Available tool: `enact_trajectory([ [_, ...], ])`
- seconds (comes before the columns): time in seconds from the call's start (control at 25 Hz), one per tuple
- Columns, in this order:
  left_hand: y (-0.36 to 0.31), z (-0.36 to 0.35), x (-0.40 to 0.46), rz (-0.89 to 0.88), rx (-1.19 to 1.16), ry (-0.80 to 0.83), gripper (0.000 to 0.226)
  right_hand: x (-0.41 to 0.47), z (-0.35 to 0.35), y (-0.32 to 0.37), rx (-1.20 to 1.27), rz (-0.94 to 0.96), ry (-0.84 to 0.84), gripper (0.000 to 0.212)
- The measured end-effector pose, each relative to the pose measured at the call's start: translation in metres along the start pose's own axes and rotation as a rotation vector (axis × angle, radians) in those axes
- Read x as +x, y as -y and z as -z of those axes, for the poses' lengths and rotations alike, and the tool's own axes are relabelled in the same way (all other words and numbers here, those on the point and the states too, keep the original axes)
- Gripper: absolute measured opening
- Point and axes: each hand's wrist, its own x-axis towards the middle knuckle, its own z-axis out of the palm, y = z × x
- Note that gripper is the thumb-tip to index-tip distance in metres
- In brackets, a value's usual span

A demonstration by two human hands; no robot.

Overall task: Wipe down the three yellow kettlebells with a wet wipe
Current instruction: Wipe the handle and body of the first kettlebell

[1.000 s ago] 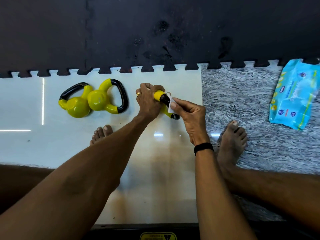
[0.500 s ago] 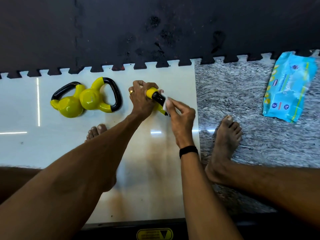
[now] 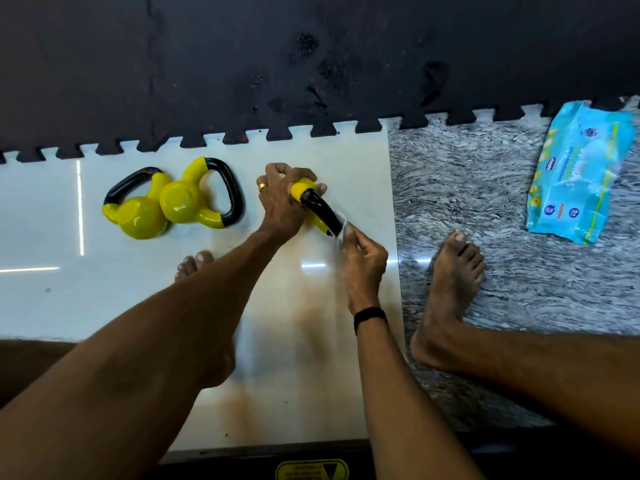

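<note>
From the head camera, the left hand (image 3: 280,199) was curled round the body of a yellow kettlebell (image 3: 317,206) on the pale glossy floor tile (image 3: 138,289), covering most of the yellow bulk, so that only the top of the yellow shoulder and the black handle stuck out to the right of the knuckles. The right hand (image 3: 363,258) sat just below and to the right of that handle, its fingers pinching a white wet wipe (image 3: 341,227) against the handle's lower end. The wipe lay between the fingertips and the black grip, touching both.

Two more yellow kettlebells lay on the same tile, well to the left of the left hand: the left kettlebell (image 3: 138,216) and the middle kettlebell (image 3: 187,202), their bodies touching, both on their sides.

A blue wet-wipe packet (image 3: 581,174) lay far to the right on the grey marbled floor (image 3: 485,188), apart from both hands. A black foam mat (image 3: 311,57) bordered the far edge.
</note>
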Motion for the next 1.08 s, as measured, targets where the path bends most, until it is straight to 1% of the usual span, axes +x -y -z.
enact_trajectory([
  [0.08,-0.001,-0.001,0.001,-0.005,0.010,0.012,0.032,0.002,0.001,0.000,-0.007,-0.033,0.004,0.027],
  [0.16,0.001,-0.001,0.004,0.009,0.020,0.009,0.032,-0.001,-0.005,0.005,0.071,-0.030,0.025,0.023],
  [0.24,0.002,0.000,0.002,0.005,0.006,0.010,0.032,-0.002,-0.006,0.000,0.129,-0.064,0.025,0.024],
  [0.36,0.005,0.000,0.000,-0.008,-0.023,0.027,0.034,0.000,0.000,-0.009,0.108,-0.136,0.023,0.024],
  [0.4,0.006,-0.001,0.000,-0.009,-0.031,0.029,0.036,-0.002,0.000,-0.008,0.097,-0.117,0.015,0.023],
  [0.52,0.015,0.000,-0.004,-0.019,-0.086,0.034,0.038,-0.014,-0.009,-0.006,0.007,0.017,-0.057,0.026],
  [0.56,0.019,0.000,-0.006,-0.025,-0.119,0.038,0.037,-0.013,-0.012,-0.008,-0.002,0.029,-0.064,0.025],
  [0.72,0.032,0.000,-0.011,-0.045,-0.150,0.042,0.036,-0.005,-0.009,-0.006,-0.055,0.016,0.040,0.022],
  [0.88,0.033,0.003,-0.009,-0.060,-0.108,0.045,0.041,-0.025,-0.008,-0.006,-0.162,0.134,-0.034,0.028],
  [1.0,0.031,0.002,-0.005,-0.063,-0.074,0.059,0.044,-0.022,-0.008,-0.005,-0.193,0.111,0.029,0.037],
  [1.08,0.032,0.002,-0.003,-0.069,-0.074,0.072,0.046,-0.027,-0.009,-0.003,-0.206,0.171,0.011,0.039],
])
